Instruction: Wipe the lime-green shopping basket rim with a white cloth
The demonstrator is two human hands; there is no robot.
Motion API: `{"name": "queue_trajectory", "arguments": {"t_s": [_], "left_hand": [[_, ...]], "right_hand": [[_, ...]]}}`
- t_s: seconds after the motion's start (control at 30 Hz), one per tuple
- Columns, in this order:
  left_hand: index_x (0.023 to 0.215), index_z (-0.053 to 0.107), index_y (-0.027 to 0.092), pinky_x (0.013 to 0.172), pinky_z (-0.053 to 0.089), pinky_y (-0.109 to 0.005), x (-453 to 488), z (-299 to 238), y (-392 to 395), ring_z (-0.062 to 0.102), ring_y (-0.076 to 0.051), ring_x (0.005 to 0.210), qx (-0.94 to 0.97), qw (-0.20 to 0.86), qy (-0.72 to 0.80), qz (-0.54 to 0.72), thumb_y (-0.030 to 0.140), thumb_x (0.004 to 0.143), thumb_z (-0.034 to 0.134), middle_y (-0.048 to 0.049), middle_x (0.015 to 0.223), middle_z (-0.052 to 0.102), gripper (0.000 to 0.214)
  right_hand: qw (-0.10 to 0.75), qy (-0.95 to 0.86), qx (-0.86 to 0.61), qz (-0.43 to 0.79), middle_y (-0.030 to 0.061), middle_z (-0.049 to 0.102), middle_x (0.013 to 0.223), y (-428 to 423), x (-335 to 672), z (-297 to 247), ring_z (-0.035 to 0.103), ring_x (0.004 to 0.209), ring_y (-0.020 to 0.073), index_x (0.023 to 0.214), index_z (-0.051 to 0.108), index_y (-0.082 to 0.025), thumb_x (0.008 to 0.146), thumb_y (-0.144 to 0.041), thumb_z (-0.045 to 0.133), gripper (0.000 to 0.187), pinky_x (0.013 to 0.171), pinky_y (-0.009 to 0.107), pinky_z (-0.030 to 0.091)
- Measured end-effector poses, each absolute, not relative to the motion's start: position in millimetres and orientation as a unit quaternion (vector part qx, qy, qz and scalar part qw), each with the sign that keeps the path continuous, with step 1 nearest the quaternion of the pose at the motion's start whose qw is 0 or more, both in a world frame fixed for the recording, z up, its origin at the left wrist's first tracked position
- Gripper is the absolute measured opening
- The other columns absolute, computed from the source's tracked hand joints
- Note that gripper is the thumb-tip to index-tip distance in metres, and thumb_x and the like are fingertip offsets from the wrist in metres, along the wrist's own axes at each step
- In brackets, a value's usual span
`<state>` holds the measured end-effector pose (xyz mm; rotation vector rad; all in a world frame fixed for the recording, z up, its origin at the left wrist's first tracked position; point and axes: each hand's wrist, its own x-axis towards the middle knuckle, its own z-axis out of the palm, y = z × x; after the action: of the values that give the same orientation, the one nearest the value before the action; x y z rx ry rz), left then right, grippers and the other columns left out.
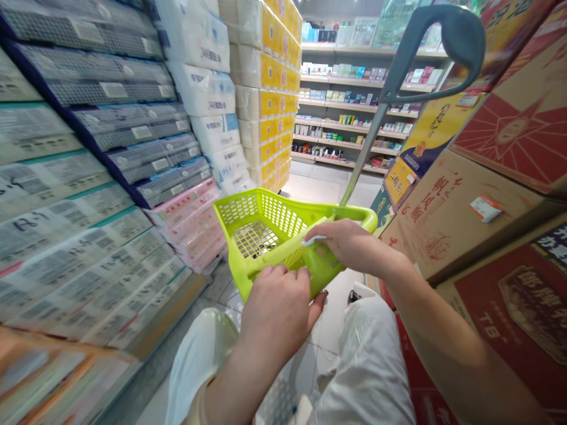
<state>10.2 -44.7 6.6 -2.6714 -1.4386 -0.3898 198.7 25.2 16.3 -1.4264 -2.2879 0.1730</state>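
A lime-green plastic shopping basket (266,221) stands on the floor in front of my knees, empty, with a long grey pull handle (436,47) rising to the upper right. My left hand (277,310) rests on the basket's near rim, its fingers curled over the edge. My right hand (349,245) sits at the basket's near right corner, where the handle joins, and pinches a small white thing between its fingertips. White trousers cover my knees below the hands.
Stacked tissue and paper packs (110,147) wall the left side of a narrow aisle. Brown and red cardboard cartons (487,195) are piled on the right. Stocked shelves (354,112) stand at the far end across a pale tiled floor (319,186).
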Motion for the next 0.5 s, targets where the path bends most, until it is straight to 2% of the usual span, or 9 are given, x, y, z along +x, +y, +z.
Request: {"name": "queue_trajectory", "arguments": {"t_s": [0.1,0.27,0.33,0.4,0.5], "left_hand": [[0.076,0.061,0.017,0.07,0.049,-0.042,7,6,-43,0.064,-0.03,0.075,-0.875,0.046,-0.466,-0.126,0.039,0.086,0.058,-0.0112,0.071,0.067,0.024],[0.076,0.062,0.017,0.071,0.05,-0.043,4,5,-41,0.064,-0.03,0.074,-0.878,0.052,-0.459,-0.127,0.041,0.086,0.058,-0.0113,0.071,0.067,0.027],[0.076,0.063,0.017,0.071,0.05,-0.043,2,4,-40,0.064,-0.03,0.074,-0.878,0.047,-0.459,-0.128,0.041,0.086,0.058,-0.0114,0.072,0.067,0.027],[0.079,0.064,0.016,0.072,0.05,-0.044,1,3,-39,0.064,-0.031,0.075,-0.879,0.042,-0.456,-0.132,0.04,0.086,0.058,-0.0116,0.073,0.068,0.026],[0.081,0.065,0.015,0.073,0.05,-0.044,-1,1,-37,0.064,-0.031,0.075,-0.88,0.042,-0.451,-0.141,0.039,0.085,0.059,-0.012,0.073,0.068,0.025]], "right_hand": [[0.235,-0.825,-0.506,0.086,0.0008,0.077,0.094,21,202,16,0.071,0.083,0.0155,0.105,0.074,-0.025,0.082,-0.003,0.047,0.042,0.074,0.022,0.053],[0.297,-0.773,-0.561,0.005,0.0071,0.077,0.099,18,215,5,0.073,0.089,0.0214,0.102,0.074,-0.02,0.084,-0.002,0.046,0.038,0.08,0.031,0.057],[0.327,-0.79,-0.519,0.004,0.0063,0.076,0.108,6,206,-2,0.072,0.1,0.0219,0.106,0.073,-0.022,0.086,-0.004,0.046,0.038,0.089,0.034,0.057],[0.36,-0.823,-0.44,0.015,0.0059,0.073,0.117,-9,196,-10,0.064,0.117,0.0209,0.112,0.07,-0.022,0.089,-0.004,0.042,0.041,0.101,0.037,0.052],[0.409,-0.823,-0.395,0.014,0.004,0.071,0.121,-23,193,-23,0.059,0.124,0.0178,0.117,0.068,-0.025,0.091,-0.004,0.041,0.044,0.108,0.037,0.048]]}}
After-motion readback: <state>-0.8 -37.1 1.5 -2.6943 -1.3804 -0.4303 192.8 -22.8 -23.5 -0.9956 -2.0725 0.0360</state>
